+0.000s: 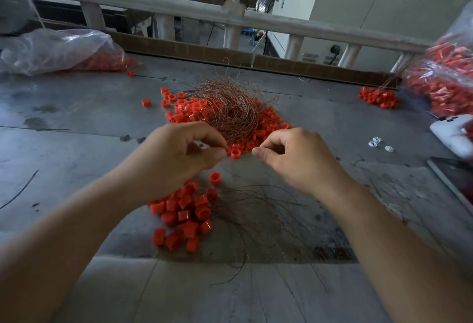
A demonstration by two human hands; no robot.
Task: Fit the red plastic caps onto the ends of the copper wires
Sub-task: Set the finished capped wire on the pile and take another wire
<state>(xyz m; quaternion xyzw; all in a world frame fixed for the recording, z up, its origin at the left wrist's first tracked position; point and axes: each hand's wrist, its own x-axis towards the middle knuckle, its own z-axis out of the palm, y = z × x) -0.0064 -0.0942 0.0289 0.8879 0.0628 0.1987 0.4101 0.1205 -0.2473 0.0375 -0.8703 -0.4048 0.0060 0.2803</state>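
Two hands, left hand (pixel 179 152) and right hand (pixel 294 155), pinched, contents unclear; one copper wire nest (pixel 230 110).

Wire nest (pixel 230 107) on table (pixel 76 123), bags (pixel 56 51) flanking

White phone (pixel 448 135) and dark-screened device (pixel 453 177) on grey table (pixel 76 117), far right

The left grip (pixel 183 155) and the right grip (pixel 298 161) are bare hands; behind each grip the forearms (pixel 84 225) are bare too.
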